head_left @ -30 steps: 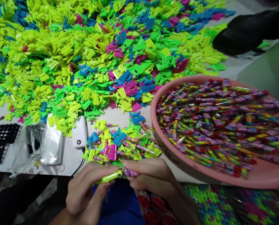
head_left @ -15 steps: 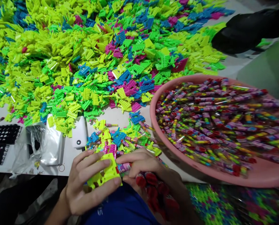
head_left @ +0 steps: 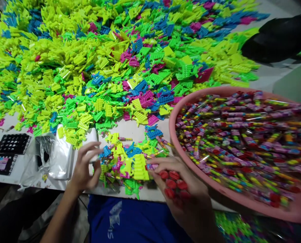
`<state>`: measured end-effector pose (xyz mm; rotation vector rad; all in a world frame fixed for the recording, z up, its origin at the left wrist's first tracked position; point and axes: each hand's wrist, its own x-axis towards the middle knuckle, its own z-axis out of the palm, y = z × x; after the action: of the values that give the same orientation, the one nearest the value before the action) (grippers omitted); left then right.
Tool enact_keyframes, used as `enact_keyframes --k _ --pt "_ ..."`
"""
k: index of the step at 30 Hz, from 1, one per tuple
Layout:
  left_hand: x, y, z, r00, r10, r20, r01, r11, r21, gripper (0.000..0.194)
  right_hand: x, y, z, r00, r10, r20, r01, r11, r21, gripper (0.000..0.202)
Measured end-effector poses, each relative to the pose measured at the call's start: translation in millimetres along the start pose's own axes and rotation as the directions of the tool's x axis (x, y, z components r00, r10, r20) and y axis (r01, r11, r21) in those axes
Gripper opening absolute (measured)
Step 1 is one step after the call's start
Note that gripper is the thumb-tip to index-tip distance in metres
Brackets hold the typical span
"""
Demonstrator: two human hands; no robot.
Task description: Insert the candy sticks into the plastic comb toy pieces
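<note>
My left hand (head_left: pixel 88 167) is raised at the table's front edge, fingers curved and apart, holding nothing. To its right, my right hand (head_left: pixel 183 185) grips a bundle of candy tubes with red caps (head_left: pixel 174 184). Between its thumb and forefinger is one more tube (head_left: pixel 152 166), whose end meets a yellow plastic toy piece (head_left: pixel 140 167). Around that piece lies a small group of yellow, blue, green and pink pieces mixed with tubes. How the tube joins the yellow piece is hard to make out.
A large heap of coloured plastic pieces (head_left: pixel 89 74) covers the table behind. A pink basin (head_left: pixel 174 135) full of candy tubes stands at the right. White device (head_left: pixel 89 135), clear plastic bags (head_left: pixel 61 158) and a black perforated case (head_left: pixel 13 143) are at the left.
My left hand has let go of the yellow piece and moved left, its fingers opening. My right hand has moved right with the tubes, and the yellow piece now is over the small group.
</note>
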<state>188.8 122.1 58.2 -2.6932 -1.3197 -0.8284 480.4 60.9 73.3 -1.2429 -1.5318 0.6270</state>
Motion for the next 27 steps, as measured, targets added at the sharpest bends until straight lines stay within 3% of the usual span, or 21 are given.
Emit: enact_keyframes --k 4,7,9,13,16,18,20,23,25,27 --pt "31.7 -41.8 23.5 0.977 -0.106 0.187 0.082 0.988 0.135 0.050 -10.8 30.2 5.7 0.994 -0.070 0.081 0.081 0.988 -0.133 0.034" --pt "49.2 -56.2 40.4 0.948 -0.164 0.272 0.110 0.973 0.202 0.050 -17.3 42.0 8.0 0.980 -0.146 0.138 0.174 0.960 -0.219 0.044" --pt "56.2 -60.0 47.0 0.939 -0.168 0.300 0.106 0.972 0.211 0.046 -18.9 41.1 7.5 0.974 -0.183 0.137 0.213 0.942 -0.260 0.041" --pt "63.5 -66.5 44.5 0.955 -0.138 0.263 0.092 0.980 0.178 0.033 -19.9 22.7 2.0 0.989 -0.147 0.006 0.145 0.966 -0.216 0.025" --pt "63.6 -69.2 32.8 0.984 -0.143 0.111 0.126 0.981 0.147 0.026 -20.4 3.3 -3.4 0.994 -0.059 -0.094 0.054 0.997 -0.048 0.026" --pt "60.2 -62.8 24.7 0.989 -0.147 -0.015 0.147 0.982 0.121 0.025 -19.5 -8.0 -5.9 0.995 -0.002 -0.100 0.005 1.000 0.026 0.027" --pt "54.7 -45.7 19.0 0.992 -0.102 -0.071 0.108 0.990 0.089 0.025 -17.7 -16.0 -6.7 0.996 0.032 -0.080 -0.028 0.998 0.050 0.028" --pt "46.2 -5.1 17.1 0.998 0.060 0.036 -0.062 0.997 0.039 0.027 -15.9 -21.4 -4.4 0.997 0.058 -0.059 -0.056 0.998 0.039 0.030" --pt "43.4 19.9 19.4 0.976 0.154 0.151 -0.156 0.988 0.003 0.023 -16.7 -22.4 -1.0 0.997 0.067 -0.043 -0.067 0.998 0.008 0.027" --pt "44.6 31.6 23.1 0.951 0.193 0.242 -0.192 0.981 -0.028 0.022 -19.1 -23.5 2.8 0.994 0.101 -0.044 -0.102 0.995 -0.013 0.021"
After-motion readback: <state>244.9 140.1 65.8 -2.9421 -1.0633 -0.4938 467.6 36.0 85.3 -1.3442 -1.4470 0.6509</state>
